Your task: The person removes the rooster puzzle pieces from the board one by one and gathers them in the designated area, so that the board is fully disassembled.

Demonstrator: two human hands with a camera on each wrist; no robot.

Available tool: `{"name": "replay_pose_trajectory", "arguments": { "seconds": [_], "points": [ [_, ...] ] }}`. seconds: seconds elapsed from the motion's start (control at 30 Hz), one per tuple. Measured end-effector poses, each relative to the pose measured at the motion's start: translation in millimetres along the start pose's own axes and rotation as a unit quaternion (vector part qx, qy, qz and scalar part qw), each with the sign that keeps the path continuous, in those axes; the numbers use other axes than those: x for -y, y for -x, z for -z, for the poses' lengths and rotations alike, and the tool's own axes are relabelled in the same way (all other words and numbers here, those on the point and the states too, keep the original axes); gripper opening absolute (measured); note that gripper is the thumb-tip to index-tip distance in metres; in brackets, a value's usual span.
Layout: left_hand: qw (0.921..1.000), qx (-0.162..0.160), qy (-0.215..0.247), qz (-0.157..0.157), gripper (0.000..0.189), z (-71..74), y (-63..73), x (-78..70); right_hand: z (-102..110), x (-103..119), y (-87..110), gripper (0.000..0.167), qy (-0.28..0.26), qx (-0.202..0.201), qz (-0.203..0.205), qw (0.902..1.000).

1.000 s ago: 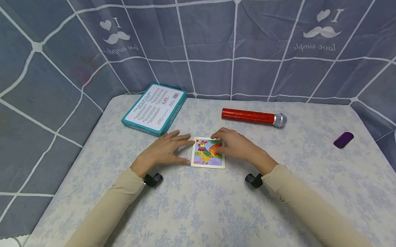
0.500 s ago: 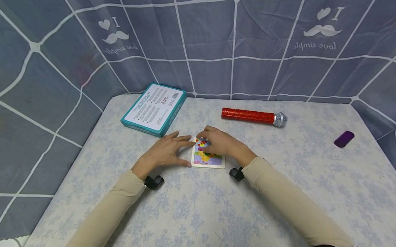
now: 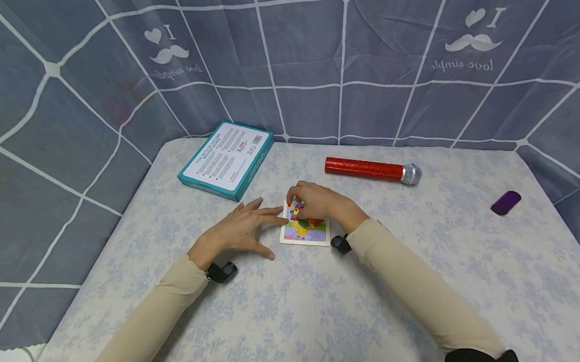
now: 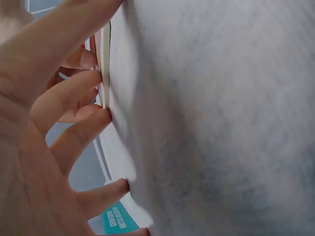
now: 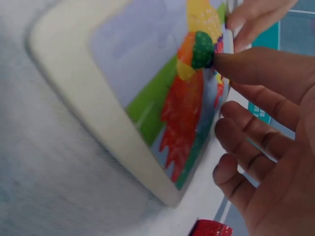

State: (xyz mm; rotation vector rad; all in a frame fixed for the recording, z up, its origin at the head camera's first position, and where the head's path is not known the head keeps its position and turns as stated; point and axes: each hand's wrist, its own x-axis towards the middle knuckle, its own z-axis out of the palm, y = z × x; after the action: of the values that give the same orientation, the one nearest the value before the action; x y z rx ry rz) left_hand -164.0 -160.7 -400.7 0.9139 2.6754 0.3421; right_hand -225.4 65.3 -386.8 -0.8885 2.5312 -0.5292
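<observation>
A small square rooster jigsaw puzzle [image 3: 305, 237] in a cream frame lies flat on the table in the head view. My right hand [image 3: 320, 201] reaches over its upper left part. The right thumb [image 5: 241, 66] rests on the picture near the rooster's neck, and the index finger bends at the far edge, pinching there. My left hand [image 3: 236, 232] is spread at the left side, its fingertips touching the frame's edge. In the left wrist view the puzzle [image 4: 105, 69] appears edge-on beside the left fingers. The right hand covers part of the rooster.
A teal box [image 3: 225, 159] with a printed white label lies behind my left hand. A red glitter microphone [image 3: 368, 169] with a silver head lies at the back. To the far right is a small purple object [image 3: 505, 203]. A grey grid-patterned curtain [image 3: 305, 63] hangs behind the table.
My right hand has moved left across the puzzle, from the tail side toward the rooster's head. The left thumb has swung away from the frame. The puzzle stays in place.
</observation>
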Motion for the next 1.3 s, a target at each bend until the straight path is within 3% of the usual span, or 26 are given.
{"name": "replay_pose_trajectory", "arguments": {
  "seconds": [0.33, 0.8, 1.13, 1.3],
  "points": [
    [0.9997, 0.014, 0.003, -0.018, 0.081, -0.1, 3.5, 1.1, 6, 0, -5.7, 0.034, -0.014, 0.046, -0.019, 0.9987],
    [0.9993, 0.028, 0.021, -0.011, 0.078, 0.8, 4.7, 0.1, 10, 3, -8.6, 0.046, 0.012, 0.085, -0.033, 0.9958],
    [0.9994, 0.031, 0.011, -0.008, 0.079, 1.5, 3.8, -1.0, 10, 2, -9.0, 0.042, -0.013, 0.09, -0.03, 0.9954],
    [0.9994, 0.033, 0.012, -0.005, 0.079, 1.3, 3.5, -1.0, 12, 2, -9.8, 0.048, 0.014, 0.092, -0.031, 0.9952]
  ]
}}
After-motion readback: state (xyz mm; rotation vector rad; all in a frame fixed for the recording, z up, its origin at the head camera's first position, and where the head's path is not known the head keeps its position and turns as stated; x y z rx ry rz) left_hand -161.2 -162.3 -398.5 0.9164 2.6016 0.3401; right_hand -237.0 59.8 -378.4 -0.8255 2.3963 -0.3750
